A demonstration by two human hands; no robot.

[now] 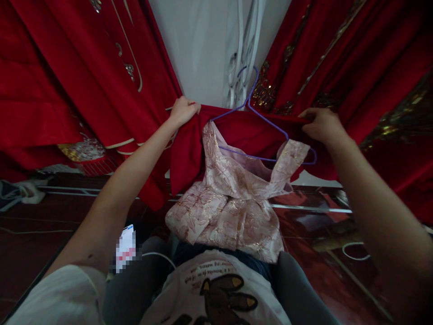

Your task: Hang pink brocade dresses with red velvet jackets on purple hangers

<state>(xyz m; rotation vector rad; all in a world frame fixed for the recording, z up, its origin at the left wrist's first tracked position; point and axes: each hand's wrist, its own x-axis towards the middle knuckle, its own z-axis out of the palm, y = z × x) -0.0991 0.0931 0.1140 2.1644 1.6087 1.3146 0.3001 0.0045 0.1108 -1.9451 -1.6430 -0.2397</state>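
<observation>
A small pink and gold brocade dress point(233, 198) hangs on a purple wire hanger point(262, 119) in front of me. Behind it a red cloth point(243, 128) is stretched across between my hands. My left hand point(182, 110) is closed on the cloth's top left edge. My right hand point(321, 124) is closed on the top right edge, near the hanger's right shoulder. The hanger's hook reaches up toward white straps point(245, 49) hanging against the pale wall.
Red garments with gold embroidery hang at the left point(67, 81) and at the right point(372, 67). Below lies a dark glossy floor point(321, 225) with metal rails. A white cable point(353, 253) lies at the right. A blurred card point(126, 248) rests by my lap.
</observation>
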